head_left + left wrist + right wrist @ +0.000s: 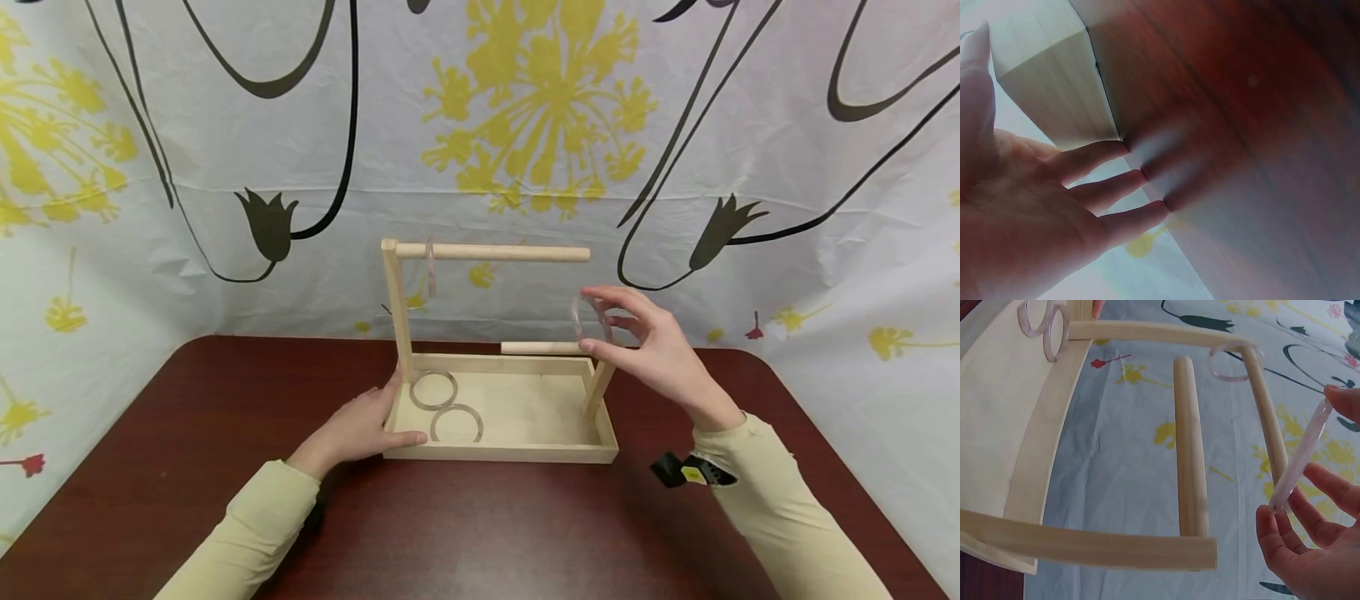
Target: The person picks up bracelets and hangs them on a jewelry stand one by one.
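Observation:
My right hand (660,350) pinches a translucent pinkish bangle (1300,456) between thumb and fingertips. It holds it upright near the free right end of the upper wooden rod (495,252), above the right post (600,387). In the right wrist view, the bangle appears edge-on beside that rod's end. Another bangle (431,279) hangs on the upper rod close to the left post (397,308). My left hand (363,425) rests at the wooden tray's (502,452) left end, thumb along the front wall, fingers extended against the table in the left wrist view.
Two more bangles lie in the tray's left part: one at the back (433,408), one in front (432,427). A shorter lower rod (536,347) juts leftward from the right post. Beneath is a dark red-brown table (480,525); a patterned cloth (337,167) hangs behind.

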### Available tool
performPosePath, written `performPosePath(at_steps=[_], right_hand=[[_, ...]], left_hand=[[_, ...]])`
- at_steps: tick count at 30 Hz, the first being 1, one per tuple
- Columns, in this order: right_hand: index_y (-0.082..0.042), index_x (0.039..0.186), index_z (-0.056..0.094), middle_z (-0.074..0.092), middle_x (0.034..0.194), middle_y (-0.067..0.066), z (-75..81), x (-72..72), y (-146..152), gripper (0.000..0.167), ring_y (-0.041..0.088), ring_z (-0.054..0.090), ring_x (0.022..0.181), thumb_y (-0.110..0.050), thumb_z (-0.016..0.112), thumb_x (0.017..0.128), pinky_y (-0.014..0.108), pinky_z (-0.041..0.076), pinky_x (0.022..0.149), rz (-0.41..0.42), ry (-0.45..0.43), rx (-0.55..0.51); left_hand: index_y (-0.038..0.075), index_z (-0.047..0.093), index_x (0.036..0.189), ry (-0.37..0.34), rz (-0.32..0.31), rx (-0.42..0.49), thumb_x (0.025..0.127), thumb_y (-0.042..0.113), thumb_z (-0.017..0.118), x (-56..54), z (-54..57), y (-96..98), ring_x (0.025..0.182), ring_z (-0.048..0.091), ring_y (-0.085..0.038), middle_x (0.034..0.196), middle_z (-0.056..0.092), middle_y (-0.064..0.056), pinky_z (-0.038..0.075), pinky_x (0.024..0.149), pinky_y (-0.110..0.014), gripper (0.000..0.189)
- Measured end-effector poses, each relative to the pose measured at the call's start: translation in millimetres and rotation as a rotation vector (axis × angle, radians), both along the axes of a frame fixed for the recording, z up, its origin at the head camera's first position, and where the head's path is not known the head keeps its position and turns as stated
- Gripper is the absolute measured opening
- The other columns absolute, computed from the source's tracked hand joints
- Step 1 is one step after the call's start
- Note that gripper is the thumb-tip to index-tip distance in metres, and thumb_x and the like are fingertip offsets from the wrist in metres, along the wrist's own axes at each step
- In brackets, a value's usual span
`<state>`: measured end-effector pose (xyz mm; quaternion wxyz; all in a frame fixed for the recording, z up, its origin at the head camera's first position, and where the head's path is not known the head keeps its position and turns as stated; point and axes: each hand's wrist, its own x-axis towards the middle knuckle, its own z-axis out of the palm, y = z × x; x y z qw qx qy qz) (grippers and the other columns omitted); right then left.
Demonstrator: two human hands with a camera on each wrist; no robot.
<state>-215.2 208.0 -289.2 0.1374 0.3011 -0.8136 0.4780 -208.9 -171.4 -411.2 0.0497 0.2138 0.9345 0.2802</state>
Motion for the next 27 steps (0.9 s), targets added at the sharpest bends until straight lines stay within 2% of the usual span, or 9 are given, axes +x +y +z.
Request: performPosePath(at_steps=[9,15,21,27], right_hand=[[-0.006,0.136,0.054,0.052,0.131,0.007,7.6,-7.2,3.7,0.059,0.018,0.049,0.115,0.000,0.076,0.081,0.026,0.043,0.096,-0.059,-0.062,-0.017],[-0.003,0.138,0.050,0.050,0.135,0.012,14.3,-13.7,4.5,0.062,0.025,0.048,0.118,-0.001,0.076,0.081,0.028,0.044,0.095,-0.079,-0.059,-0.028],[-0.004,0.140,0.047,0.049,0.135,0.010,21.1,-20.5,4.2,0.062,0.026,0.048,0.121,-0.005,0.075,0.084,0.031,0.044,0.096,-0.117,-0.074,-0.045],[-0.013,0.144,0.044,0.050,0.134,0.007,25.0,-26.7,3.0,0.066,0.023,0.048,0.122,-0.014,0.075,0.086,0.037,0.042,0.099,-0.168,-0.072,-0.002]], left_hand=[[0.003,0.004,0.155,-0.013,0.011,-0.017,0.080,0.059,0.070,1.1,1.1,-0.2,0.120,0.050,-0.038,0.138,0.046,-0.026,0.044,0.092,-0.051,0.115],[0.002,0.004,0.155,-0.022,0.018,-0.029,0.081,0.060,0.069,1.4,1.6,0.0,0.125,0.045,-0.042,0.141,0.042,-0.027,0.040,0.096,-0.054,0.114],[0.003,0.003,0.155,-0.016,0.009,-0.012,0.081,0.058,0.070,1.8,1.4,0.5,0.123,0.047,-0.041,0.140,0.043,-0.028,0.041,0.095,-0.054,0.114],[0.002,0.002,0.155,-0.004,-0.003,-0.001,0.081,0.057,0.071,0.4,-0.9,0.8,0.121,0.049,-0.039,0.139,0.045,-0.027,0.042,0.094,-0.052,0.114]])
